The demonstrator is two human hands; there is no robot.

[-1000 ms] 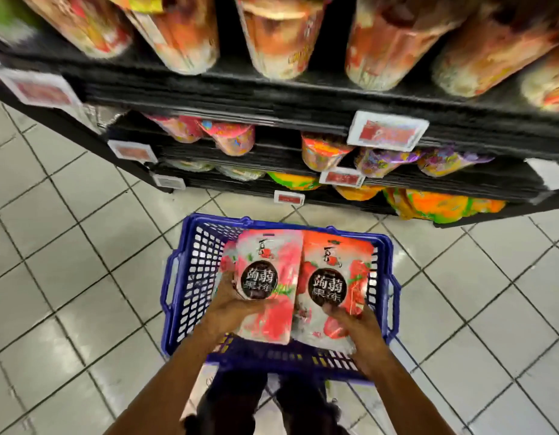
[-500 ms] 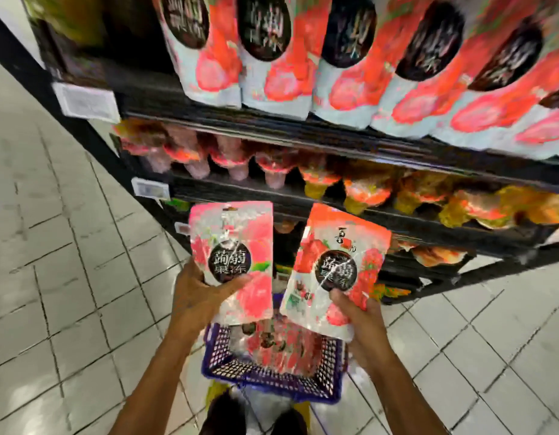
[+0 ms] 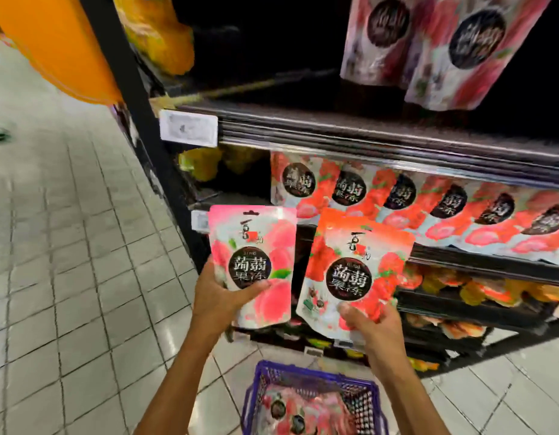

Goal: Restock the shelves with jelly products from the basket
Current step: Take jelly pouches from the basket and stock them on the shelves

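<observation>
Head camera looked down at two bare hands, each raised in front of dark store shelving. Left hand (image 3: 220, 298) gripped a pink peach jelly pouch (image 3: 252, 265) by its lower left corner, thumb across the front and fingers wrapped behind. Right hand (image 3: 374, 323) gripped a red strawberry jelly pouch (image 3: 355, 274) at its bottom edge, fingers closed on it. Both pouches stood upright, side by side, nearly touching. Just behind them a row of matching red pouches (image 3: 429, 208) leaned on a shelf (image 3: 366, 142), with a white price tag (image 3: 188, 128) at the shelf's left end. Below, on the tiled floor (image 3: 68, 246), sat a blue basket (image 3: 312, 400) with more pouches inside.
</observation>
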